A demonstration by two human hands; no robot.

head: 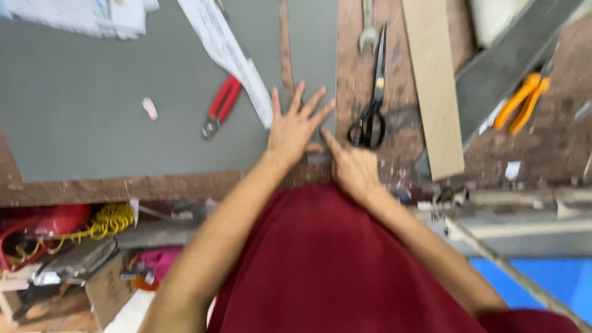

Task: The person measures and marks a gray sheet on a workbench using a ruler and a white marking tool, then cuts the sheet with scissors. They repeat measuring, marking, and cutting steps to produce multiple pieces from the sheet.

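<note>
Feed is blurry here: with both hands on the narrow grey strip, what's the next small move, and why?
Probably reach the right hand to the black-handled scissors lying just beside it. The left hand lies flat with fingers spread on the narrow grey strip, and the right hand is empty at the strip's near end.

The whole view is smeared by motion, so edges and small details are soft. The left hand [296, 126] lies flat on a narrow grey strip [314, 55] and covers its near end, while the strip's far end runs out past the top edge. The right hand [354, 169] shows only its back and one pointing finger; its other fingers are tucked out of sight. The wrench [368, 28] and the papers [86, 15] are cut off at the top. The small pale object [150, 108] on the grey sheet [92, 111] is too blurred to identify. The clutter under the bench [123, 188] cannot be made out clearly.
</note>
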